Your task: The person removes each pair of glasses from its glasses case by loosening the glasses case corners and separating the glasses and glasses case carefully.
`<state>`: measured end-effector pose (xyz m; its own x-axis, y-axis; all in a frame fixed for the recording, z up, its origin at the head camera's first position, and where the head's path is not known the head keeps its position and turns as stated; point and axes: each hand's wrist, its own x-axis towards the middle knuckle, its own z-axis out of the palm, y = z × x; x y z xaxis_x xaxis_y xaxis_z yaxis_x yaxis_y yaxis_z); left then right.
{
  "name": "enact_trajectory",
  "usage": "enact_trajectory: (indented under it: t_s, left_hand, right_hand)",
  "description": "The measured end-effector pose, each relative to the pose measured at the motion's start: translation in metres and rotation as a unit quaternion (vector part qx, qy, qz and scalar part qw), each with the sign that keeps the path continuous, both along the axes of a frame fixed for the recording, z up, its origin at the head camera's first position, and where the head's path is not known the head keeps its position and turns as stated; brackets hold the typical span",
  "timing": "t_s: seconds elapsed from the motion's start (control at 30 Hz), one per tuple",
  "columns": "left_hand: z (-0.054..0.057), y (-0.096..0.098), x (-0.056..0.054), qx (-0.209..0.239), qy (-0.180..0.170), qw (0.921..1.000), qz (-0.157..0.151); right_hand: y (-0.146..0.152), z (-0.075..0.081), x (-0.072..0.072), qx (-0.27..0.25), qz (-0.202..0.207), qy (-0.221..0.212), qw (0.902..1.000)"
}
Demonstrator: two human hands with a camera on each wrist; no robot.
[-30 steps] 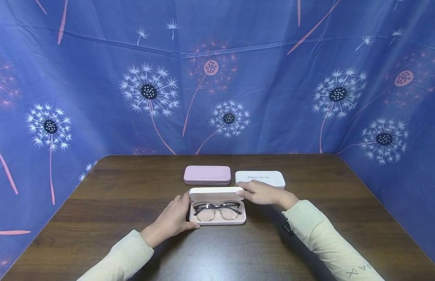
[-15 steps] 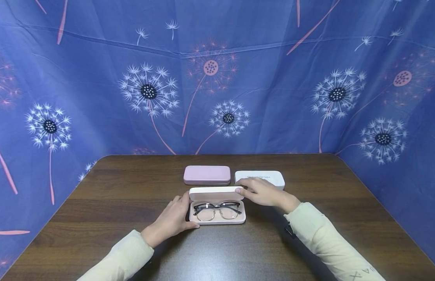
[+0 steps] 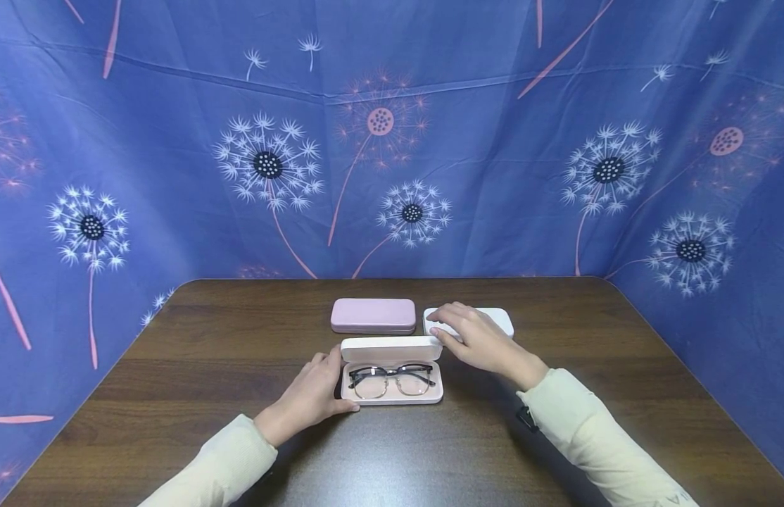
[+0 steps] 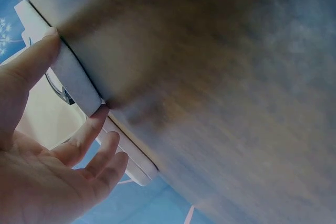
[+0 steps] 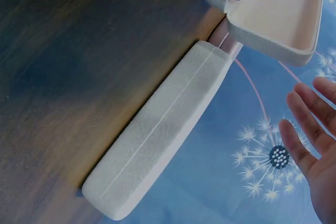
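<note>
An open white glasses case lies in the middle of the table, its lid tilted up at the back. Black-topped eyeglasses rest inside on the pale lining. My left hand holds the case's left end, thumb at the front corner and fingers at the rear; the left wrist view shows thumb and a fingertip on the case wall. My right hand hovers just right of the raised lid, fingers extended. In the right wrist view that hand holds nothing and is apart from the lid.
Behind the open case, a closed pink glasses case lies at left. A closed white glasses case lies to its right, partly hidden by my right hand. The brown wooden table ends at a blue dandelion-print cloth.
My right hand has let go of the lid's right corner and moved slightly up and right. The lid stays raised. My left hand has not moved.
</note>
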<state>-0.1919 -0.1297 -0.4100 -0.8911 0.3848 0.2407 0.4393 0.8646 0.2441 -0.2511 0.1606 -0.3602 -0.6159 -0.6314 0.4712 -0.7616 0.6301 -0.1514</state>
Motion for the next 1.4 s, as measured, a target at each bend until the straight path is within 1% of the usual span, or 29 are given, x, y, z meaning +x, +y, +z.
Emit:
enact_trajectory:
  t_s: [0.2,0.43,0.6,0.87,1.13,1.27,1.4]
  left_hand:
    - [0.000,-0.001,0.001,0.001,0.004,1.0000,-0.005]
    - [0.000,0.000,0.000,0.005,-0.004,1.0000,-0.003]
    - [0.001,0.001,0.000,0.007,-0.004,1.0000,-0.002]
    - [0.001,0.001,0.001,0.005,-0.005,1.0000,-0.002]
    - [0.001,0.000,0.000,0.005,-0.004,1.0000,0.000]
    - [0.000,0.000,0.000,0.005,-0.005,1.0000,0.001]
    - [0.001,0.000,0.001,0.006,-0.007,1.0000,0.003]
  right_hand:
    - [-0.006,0.004,0.009,-0.001,0.017,0.059,0.9981]
    - [-0.014,0.005,0.017,0.002,0.035,0.096,0.9948]
    - [-0.019,0.003,0.023,0.004,0.049,0.104,0.9933]
    - [-0.025,-0.001,0.033,0.035,0.053,0.117,0.9911]
    - [-0.033,-0.008,0.039,0.054,0.068,0.137,0.9868]
    - [-0.037,-0.012,0.043,0.077,0.070,0.144,0.9840]
    - [-0.041,-0.017,0.046,0.105,0.058,0.137,0.9833]
